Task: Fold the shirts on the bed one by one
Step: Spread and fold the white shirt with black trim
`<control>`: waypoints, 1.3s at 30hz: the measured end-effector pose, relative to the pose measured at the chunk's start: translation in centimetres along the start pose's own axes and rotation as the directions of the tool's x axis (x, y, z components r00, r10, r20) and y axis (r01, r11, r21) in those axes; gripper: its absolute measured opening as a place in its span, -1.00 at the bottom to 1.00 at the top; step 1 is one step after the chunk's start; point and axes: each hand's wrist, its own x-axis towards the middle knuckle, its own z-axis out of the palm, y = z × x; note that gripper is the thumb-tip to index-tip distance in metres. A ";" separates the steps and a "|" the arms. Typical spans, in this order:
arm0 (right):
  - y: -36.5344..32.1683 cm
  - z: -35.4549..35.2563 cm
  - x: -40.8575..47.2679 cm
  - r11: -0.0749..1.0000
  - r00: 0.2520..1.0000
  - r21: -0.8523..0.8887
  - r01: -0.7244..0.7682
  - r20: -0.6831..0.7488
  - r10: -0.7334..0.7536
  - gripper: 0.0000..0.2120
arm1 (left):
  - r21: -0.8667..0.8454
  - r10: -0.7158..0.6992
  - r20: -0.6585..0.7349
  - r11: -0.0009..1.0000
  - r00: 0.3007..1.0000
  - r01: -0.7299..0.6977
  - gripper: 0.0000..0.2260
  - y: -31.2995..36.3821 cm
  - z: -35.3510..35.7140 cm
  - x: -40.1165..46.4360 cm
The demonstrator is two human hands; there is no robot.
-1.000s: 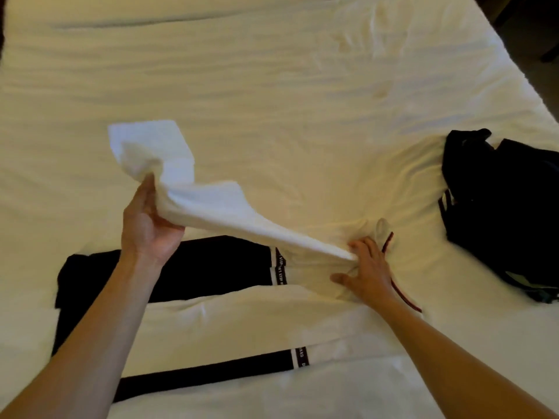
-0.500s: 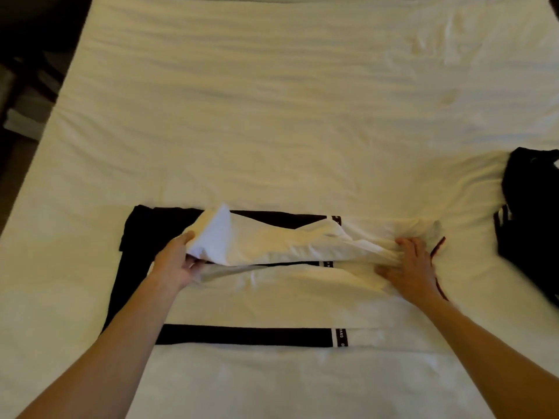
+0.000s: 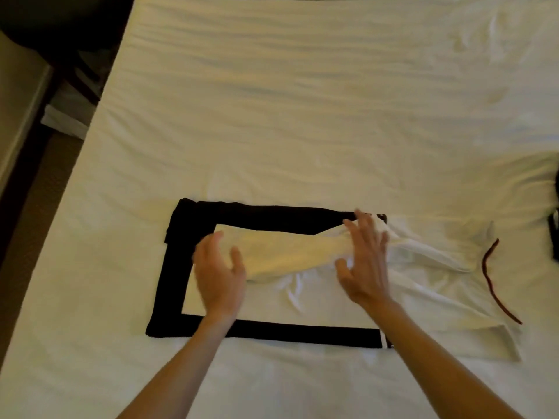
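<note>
Lying flat on the rumpled white bed [image 3: 302,116], our soft white shirt [image 3: 302,300] shows black bands framing a rectangle; band lettering is unreadable. Our left hand [image 3: 219,275] and right hand [image 3: 364,261] hover over its folded sleeve [image 3: 287,252], fingers spread.

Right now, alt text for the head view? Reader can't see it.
Two bare hands, the left hand and right hand, both open, hover over or rest on a folded-in sleeve of a white shirt with black bands lying flat on a white-sheeted bed. A dark garment peeks in at the right edge.
</note>
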 end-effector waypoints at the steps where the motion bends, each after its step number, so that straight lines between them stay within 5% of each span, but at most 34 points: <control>1: -1.8 2.0 -0.4 0.999 0.997 -0.010 0.052 0.054 -0.052 -0.35 | -0.003 0.193 0.130 0.981 0.973 -0.194 -0.63 0.8 1.3 -0.6; 3: -3.4 5.8 -1.4 0.985 0.988 -0.162 0.064 0.150 -0.040 -0.44 | 0.061 0.426 0.473 0.857 0.771 -0.511 -0.56 1.1 4.0 -0.9; 5: -2.6 8.4 -2.8 0.942 0.979 -0.330 0.055 0.206 0.015 -0.43 | 0.186 0.416 0.666 0.711 0.619 -0.678 -0.53 -0.9 5.0 1.2; 7: -1.3 9.5 -3.6 0.927 0.979 -0.366 0.076 0.203 0.000 -0.40 | 0.364 0.328 0.674 0.633 0.662 -0.683 -0.50 -4.4 4.0 5.2; 9: -0.9 9.7 -3.4 0.924 0.972 -0.370 0.097 0.236 -0.008 -0.38 | 0.575 0.101 0.539 0.681 0.836 -0.453 -0.48 -8.4 0.8 9.7; 11: -1.8 9.8 -3.1 0.917 0.968 -0.395 0.053 0.246 0.051 -0.37 | 0.689 -0.137 0.392 0.699 0.910 -0.191 -0.45 -11.6 -3.2 12.7; 14: -6.2 10.2 -3.8 0.967 0.982 -0.237 -0.094 0.135 0.129 -0.34 | 0.658 -0.033 0.387 0.710 0.921 -0.251 -0.51 -11.8 -6.5 14.3; 17: -12.8 12.6 -7.1 0.961 0.955 0.019 0.275 0.110 -0.275 -0.29 | 0.451 0.235 0.430 0.781 0.872 -0.432 -0.59 -8.8 -6.2 16.0; 20: -18.2 16.1 -9.5 0.859 0.791 0.026 0.512 0.375 -0.483 -0.21 | 0.393 0.206 0.653 0.730 0.729 -0.559 -0.54 -6.2 -4.6 17.0; 22: -20.2 17.6 -10.0 0.887 0.803 -0.087 0.454 0.472 -0.364 -0.28 | 0.506 0.071 0.697 0.656 0.713 -0.560 -0.51 -5.5 -3.5 17.2; 24: -21.4 17.9 -9.7 0.933 0.882 -0.130 0.335 0.392 -0.262 -0.55 | 0.588 -0.024 0.656 0.643 0.755 -0.490 -0.57 -4.8 -3.6 17.1; 27: -21.7 17.4 -8.8 0.978 0.921 0.204 0.051 0.369 -0.126 -0.73 | 0.573 -0.121 0.582 0.762 0.804 -0.301 -0.83 -2.6 -5.0 16.9; 31: -20.2 13.2 -9.0 0.605 0.935 0.714 -0.352 0.297 0.195 -0.80 | 0.572 -0.077 0.479 0.783 0.874 -0.245 -0.91 3.7 -5.6 16.2; 34: -16.4 10.5 -11.3 0.345 0.820 0.808 -0.478 0.270 0.505 -0.80 | 0.420 -0.060 0.533 0.885 0.844 -0.202 -0.84 9.1 -2.4 14.5; 37: -11.6 8.8 -13.5 0.071 0.665 0.847 -0.527 0.359 0.655 -0.79 | 0.178 -0.106 0.664 0.984 0.740 -0.020 -0.69 13.3 1.8 11.7; 39: -9.2 8.0 -14.2 -0.029 0.622 0.834 -0.552 0.434 0.652 -0.79 | 0.206 -0.042 0.702 0.967 0.711 -0.147 -0.58 13.9 4.0 10.4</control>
